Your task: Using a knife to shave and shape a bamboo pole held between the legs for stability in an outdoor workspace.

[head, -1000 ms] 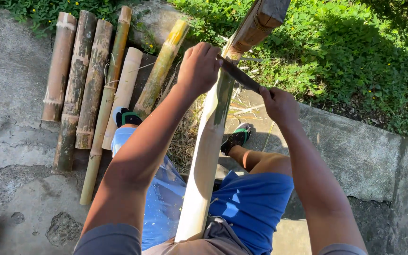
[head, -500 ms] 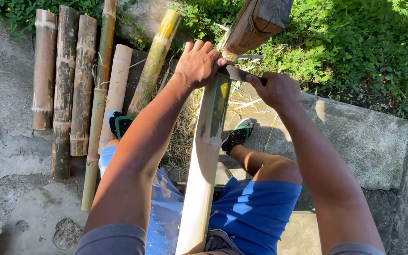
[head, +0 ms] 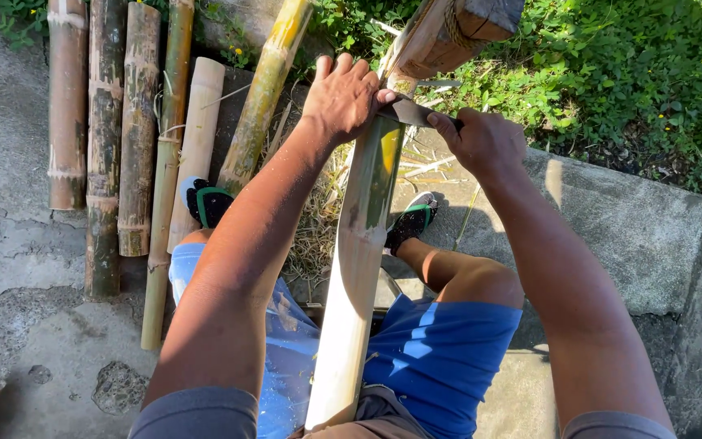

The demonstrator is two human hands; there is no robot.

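A long bamboo pole (head: pixel 357 268) runs from my lap up to a wooden support (head: pixel 440 36) at the top. Across its upper part lies a dark knife blade (head: pixel 410 112). My left hand (head: pixel 343 97) presses on the blade's tip end with fingers over the pole. My right hand (head: pixel 481 142) grips the knife's handle end on the right. The pole's surface is pale and scraped below the blade, green near it.
Several bamboo poles (head: pixel 123 146) lie side by side on the concrete at the left. My feet in dark sandals (head: pixel 205 199) rest among dry shavings (head: pixel 318 219). A concrete curb (head: pixel 627 219) and green plants (head: pixel 627 73) are at the right.
Both hands and the blade have shifted slightly along the pole's upper part; the view has drifted a little to the right, so the bamboo stack sits further left.
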